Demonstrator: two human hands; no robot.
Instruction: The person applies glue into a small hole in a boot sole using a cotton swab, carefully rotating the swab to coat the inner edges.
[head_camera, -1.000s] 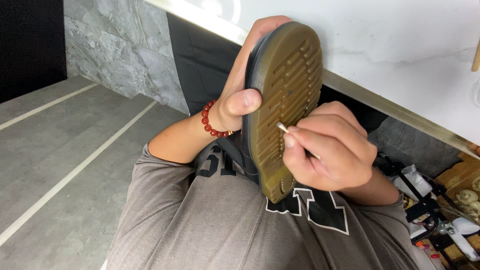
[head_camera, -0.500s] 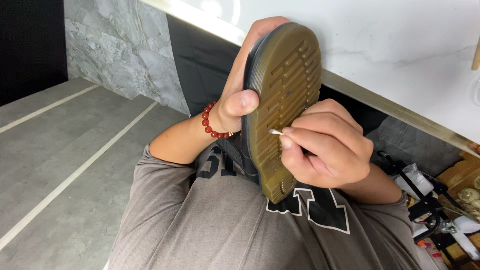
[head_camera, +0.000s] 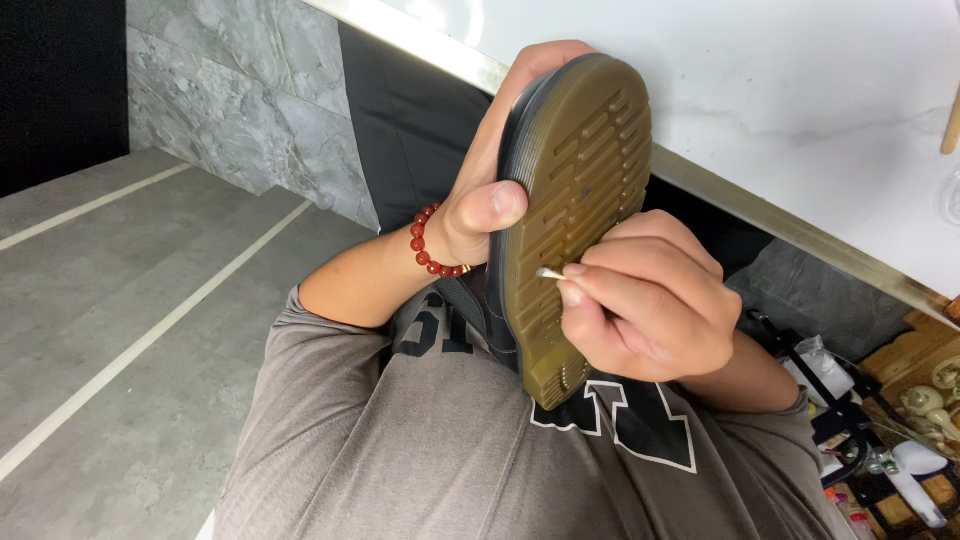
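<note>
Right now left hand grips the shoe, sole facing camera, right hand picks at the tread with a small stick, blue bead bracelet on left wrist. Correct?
Not quite: the bracelet is red, not blue, as the head view shows. The rest holds: left hand grips the shoe, right hand works the small stick at the tread.

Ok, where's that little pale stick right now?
In the head view, the pale stick is pinched in the right hand, its tip against the tan shoe sole near mid-length; the left hand grips the shoe's edge.

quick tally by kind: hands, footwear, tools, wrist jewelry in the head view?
Hands: 2, left hand gripping the shoe, right hand pinching the pick
Shoe: 1, sole facing up
Thin pick: 1, tip on the sole
Red bead bracelet: 1
Total: 5
</note>
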